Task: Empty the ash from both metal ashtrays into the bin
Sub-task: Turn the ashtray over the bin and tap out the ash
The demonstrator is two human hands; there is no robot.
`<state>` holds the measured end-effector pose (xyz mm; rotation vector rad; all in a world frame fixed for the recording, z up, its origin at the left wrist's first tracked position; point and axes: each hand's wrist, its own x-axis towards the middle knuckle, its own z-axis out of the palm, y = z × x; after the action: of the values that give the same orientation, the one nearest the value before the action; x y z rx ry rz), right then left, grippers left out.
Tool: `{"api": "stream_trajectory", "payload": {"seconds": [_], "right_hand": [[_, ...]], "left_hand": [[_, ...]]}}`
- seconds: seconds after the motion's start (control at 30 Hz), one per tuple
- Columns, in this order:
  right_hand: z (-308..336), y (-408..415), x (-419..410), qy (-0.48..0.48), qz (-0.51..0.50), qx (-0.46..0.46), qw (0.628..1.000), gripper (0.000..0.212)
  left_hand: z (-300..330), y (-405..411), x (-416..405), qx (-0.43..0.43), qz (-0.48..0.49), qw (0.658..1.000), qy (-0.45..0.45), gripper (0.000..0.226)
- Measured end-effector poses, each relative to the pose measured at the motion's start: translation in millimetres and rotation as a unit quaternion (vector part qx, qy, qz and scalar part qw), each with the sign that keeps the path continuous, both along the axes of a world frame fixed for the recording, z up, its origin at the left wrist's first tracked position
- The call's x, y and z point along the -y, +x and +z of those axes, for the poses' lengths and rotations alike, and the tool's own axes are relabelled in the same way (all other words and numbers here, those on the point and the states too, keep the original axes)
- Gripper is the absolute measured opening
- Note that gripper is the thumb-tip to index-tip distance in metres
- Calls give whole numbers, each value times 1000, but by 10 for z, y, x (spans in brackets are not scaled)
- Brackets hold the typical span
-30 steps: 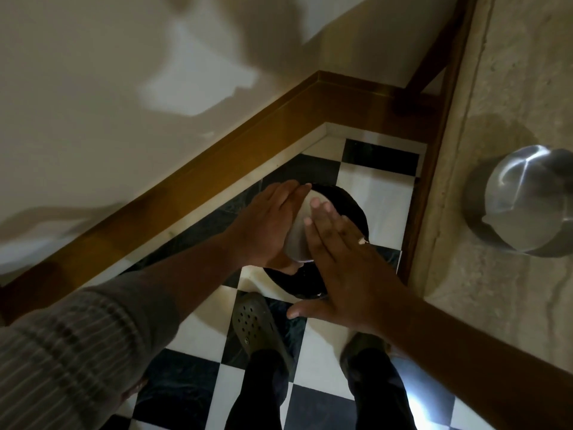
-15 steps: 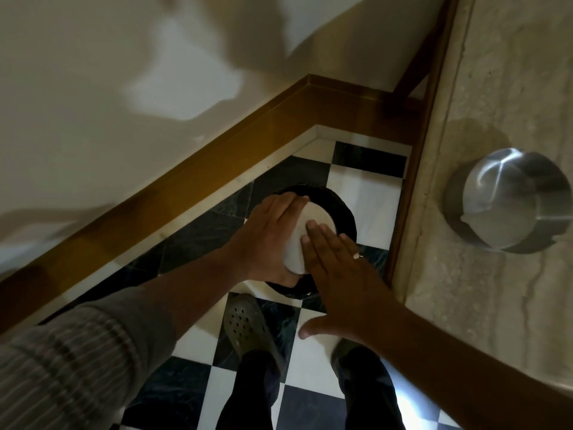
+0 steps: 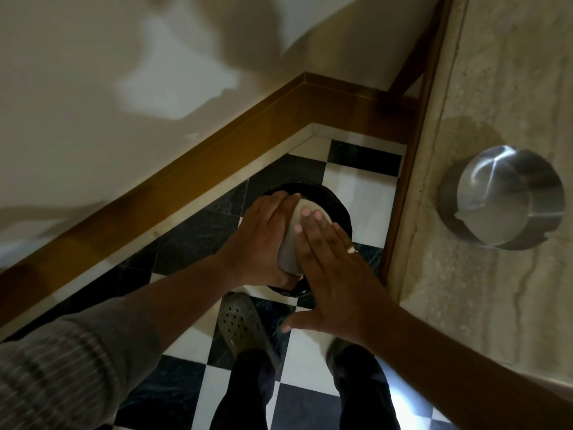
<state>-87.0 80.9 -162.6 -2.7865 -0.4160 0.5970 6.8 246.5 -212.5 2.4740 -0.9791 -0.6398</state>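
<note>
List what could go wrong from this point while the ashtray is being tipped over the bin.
1. The left hand holds the upturned ashtray above the black bin, whose mouth is mostly hidden; ash could miss it and land on the checkered floor.
2. The flat right hand rests on the ashtray's base; tapping there might jolt it out of the one-handed hold.
3. The second ashtray sits on the stone counter beside the right forearm, which might knock it.
</note>
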Motion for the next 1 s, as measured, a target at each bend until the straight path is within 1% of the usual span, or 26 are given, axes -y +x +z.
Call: {"api": "stream_trajectory", "payload": {"seconds": [0.1, 0.2, 0.3, 0.33, 0.43, 0.57, 0.67, 0.73, 0.8, 0.93, 1.0], "right_hand": [[-11, -2, 13, -8, -2, 6, 1000, 133], [-35, -25, 23, -16, 4, -6, 1000, 138], [43, 31, 16, 20, -29, 50, 998, 133], [45, 48, 23, 20, -29, 49, 998, 134], [-13, 28, 47, -6, 3, 0, 1000, 142], [43, 24, 50, 8, -16, 32, 999, 135], [11, -2, 71, -18, 17, -1, 1000, 141], [21, -12, 77, -9, 7, 4, 1000, 136], [41, -5, 70, 13, -12, 33, 999, 129], [17, 5, 72, 0, -1, 8, 1000, 133], [54, 50, 50, 16, -24, 38, 999, 128]], "left_hand": [[-1, 32, 9, -3, 4, 1000, -9, 131], [11, 71, 27, 6, -19, 1000, 15, 133], [29, 89, 63, 21, -28, 999, -9, 127], [39, 95, 72, 22, -30, 999, -19, 126], [39, 96, 57, 27, -49, 998, -15, 127], [59, 157, 22, 16, -47, 998, -25, 128], [70, 201, -15, 24, -71, 997, -7, 127], [73, 214, -26, 22, -84, 996, -3, 126], [81, 226, -28, 16, -76, 997, -15, 127], [87, 227, 12, 24, -80, 997, -3, 127], [88, 225, 50, 16, -61, 998, -14, 127]]}}
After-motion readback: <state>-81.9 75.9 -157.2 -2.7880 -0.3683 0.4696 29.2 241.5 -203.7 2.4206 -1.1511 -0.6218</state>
